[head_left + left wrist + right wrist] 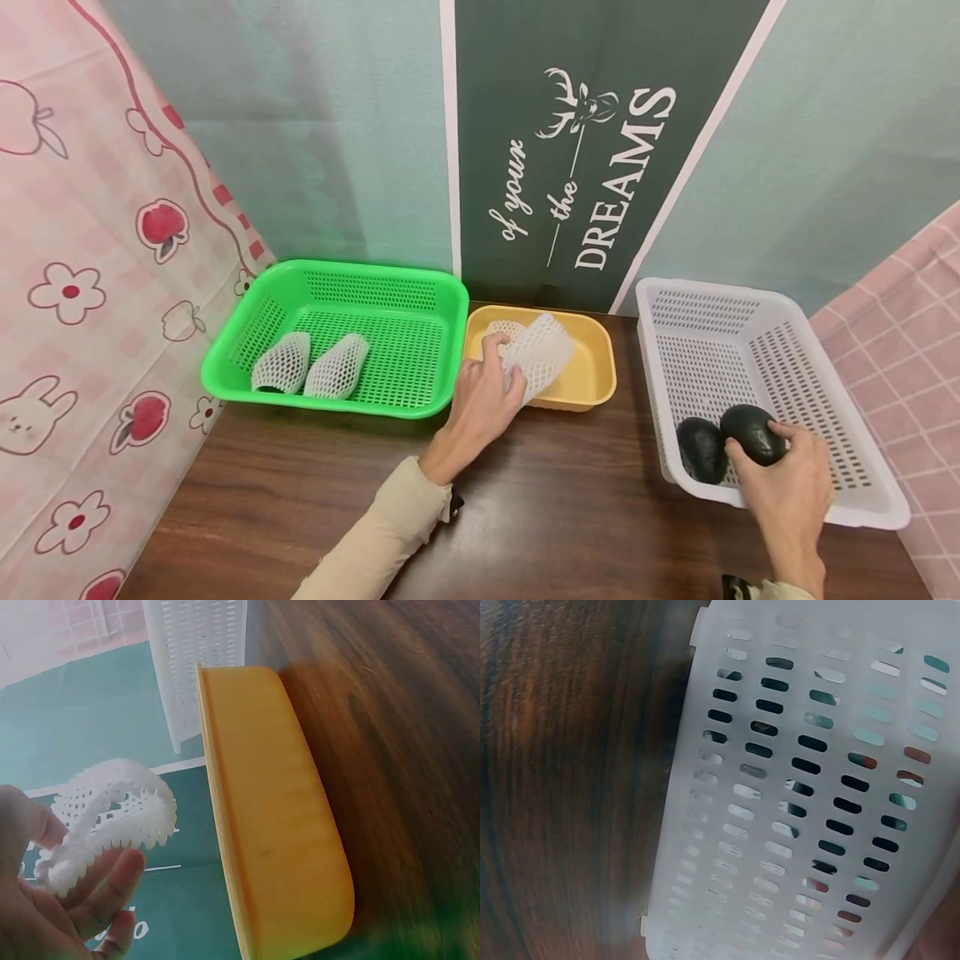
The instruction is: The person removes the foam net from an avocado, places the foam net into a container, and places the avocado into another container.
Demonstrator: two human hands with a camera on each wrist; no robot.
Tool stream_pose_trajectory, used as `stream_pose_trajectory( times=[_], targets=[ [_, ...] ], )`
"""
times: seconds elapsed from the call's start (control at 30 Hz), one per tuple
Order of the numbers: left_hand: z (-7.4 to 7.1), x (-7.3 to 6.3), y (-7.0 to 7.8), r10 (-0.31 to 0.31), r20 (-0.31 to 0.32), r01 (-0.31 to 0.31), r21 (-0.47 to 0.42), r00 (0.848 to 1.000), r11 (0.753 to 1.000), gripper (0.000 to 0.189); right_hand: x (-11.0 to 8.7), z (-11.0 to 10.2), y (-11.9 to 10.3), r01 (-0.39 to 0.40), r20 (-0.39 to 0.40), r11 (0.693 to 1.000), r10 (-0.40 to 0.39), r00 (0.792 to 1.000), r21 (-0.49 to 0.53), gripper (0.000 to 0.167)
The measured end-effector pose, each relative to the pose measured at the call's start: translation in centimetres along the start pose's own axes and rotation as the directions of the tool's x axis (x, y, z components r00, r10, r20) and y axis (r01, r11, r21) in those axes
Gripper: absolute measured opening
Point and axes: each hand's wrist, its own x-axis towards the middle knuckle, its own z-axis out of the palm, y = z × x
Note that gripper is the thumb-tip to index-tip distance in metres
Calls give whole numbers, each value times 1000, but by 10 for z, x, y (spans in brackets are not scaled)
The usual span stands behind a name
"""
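Observation:
Over the yellow tray (592, 367), my left hand (483, 400) pinches a white foam net sleeve (540, 354) between thumb and fingers. The left wrist view shows this net (112, 814) hollow, with its end open toward the camera. Another foam net (506, 329) lies in the tray, partly hidden behind my fingers. At the right, my right hand (791, 483) grips a dark avocado (752, 433) inside the white basket (817, 358). Beside it rests a second dark avocado (701, 450). The right wrist view has the basket's slotted wall (802, 787) filling it; the avocados cannot be made out there.
To the left stands a green basket (405, 358) with two net-wrapped fruits (281, 362) lying in it. All three containers stand on a brown wooden table (555, 500). Printed cloth hangs behind them, and a pink patterned cloth (90, 333) closes the left side.

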Motion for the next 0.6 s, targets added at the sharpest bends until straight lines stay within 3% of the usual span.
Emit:
stream_pose_trajectory(
  times=[0.27,0.47,0.6],
  targets=[
    [20,11,-2,-51,-31,52,19,998,998,15,1,0,1,-14,32,999,16,999,-33,59],
    [34,14,-5,5,-26,-4,41,1000,999,17,3,-1,-2,-27,87,995,36,996,-95,60],
    [42,14,-4,31,41,-33,59,999,998,23,5,-2,-3,-24,118,992,39,992,-123,59]
  ],
)
